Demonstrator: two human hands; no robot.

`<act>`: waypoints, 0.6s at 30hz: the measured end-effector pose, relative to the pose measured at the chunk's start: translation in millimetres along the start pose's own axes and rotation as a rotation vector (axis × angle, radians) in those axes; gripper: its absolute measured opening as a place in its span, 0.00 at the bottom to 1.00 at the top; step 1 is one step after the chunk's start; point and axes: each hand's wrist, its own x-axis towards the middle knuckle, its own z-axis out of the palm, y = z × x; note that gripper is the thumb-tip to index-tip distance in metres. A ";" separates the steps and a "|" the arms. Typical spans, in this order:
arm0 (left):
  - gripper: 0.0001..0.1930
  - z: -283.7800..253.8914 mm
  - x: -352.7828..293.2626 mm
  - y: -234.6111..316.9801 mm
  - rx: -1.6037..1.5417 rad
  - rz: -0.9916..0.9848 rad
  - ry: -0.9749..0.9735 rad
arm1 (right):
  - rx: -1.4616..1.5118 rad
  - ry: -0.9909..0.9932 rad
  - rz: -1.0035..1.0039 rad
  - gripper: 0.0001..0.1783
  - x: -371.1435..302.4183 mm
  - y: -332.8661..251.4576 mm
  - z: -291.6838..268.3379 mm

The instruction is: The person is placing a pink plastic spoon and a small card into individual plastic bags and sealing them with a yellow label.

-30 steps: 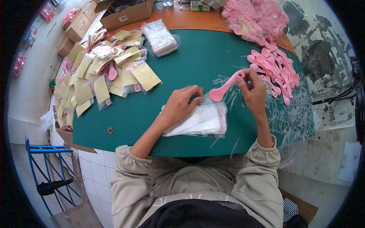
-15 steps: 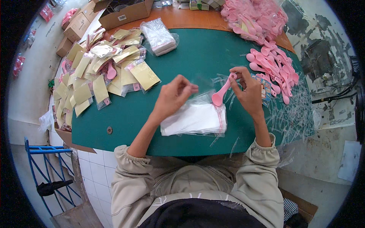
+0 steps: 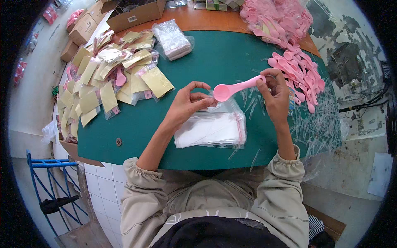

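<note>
Between finger and thumb, my right hand [image 3: 275,93] grips the handle end of a pink spoon [image 3: 237,87], its round bowl pointing left. My left hand [image 3: 188,101] is closed at the fingertips on a thin clear plastic bag [image 3: 211,106], right beside the spoon's bowl. The bag's outline is hard to make out; whether the bowl is inside it I cannot tell. Below both hands lies a stack of clear plastic bags [image 3: 206,130] on the green mat [image 3: 223,53]. A blue printed card [image 3: 291,98] is partly hidden behind my right hand.
Packed bags with cream cards [image 3: 108,97] are heaped at the left. A bundle of clear bags [image 3: 173,39] lies at the back. Loose pink spoons [image 3: 300,74] and clear plastic strips [image 3: 318,128] cover the right side, with a big bag of spoons [image 3: 277,20] behind. An open carton [image 3: 138,16] stands far left.
The spoon has swung from hanging downward to nearly level, its bowl moving left and up to my left hand. My left fingers have shifted slightly and now show clear plastic at their tips.
</note>
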 end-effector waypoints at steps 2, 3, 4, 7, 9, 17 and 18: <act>0.18 0.5 -1.0 3.1 0.011 -0.004 -0.004 | -0.007 0.028 -0.010 0.10 0.5 -0.9 0.1; 0.18 0.5 -1.2 3.6 0.023 -0.007 -0.009 | -0.014 0.056 -0.021 0.10 0.9 -1.0 0.1; 0.18 0.4 -1.4 3.8 0.023 -0.007 -0.009 | -0.013 0.055 -0.022 0.10 1.3 -0.2 0.2; 0.17 -0.8 -1.6 3.4 0.013 -0.003 -0.006 | 0.016 0.041 -0.071 0.10 2.0 1.2 -1.2; 0.18 -2.3 -1.7 1.4 0.025 0.012 -0.011 | -0.069 0.080 -0.037 0.10 1.9 -3.2 -3.4; 0.17 0.1 1.0 -2.8 0.030 -0.004 -0.108 | -0.046 -0.042 0.011 0.11 0.8 1.0 4.5; 0.17 1.2 0.6 -1.3 0.027 -0.018 -0.137 | -0.065 -0.026 0.001 0.11 1.7 0.2 3.9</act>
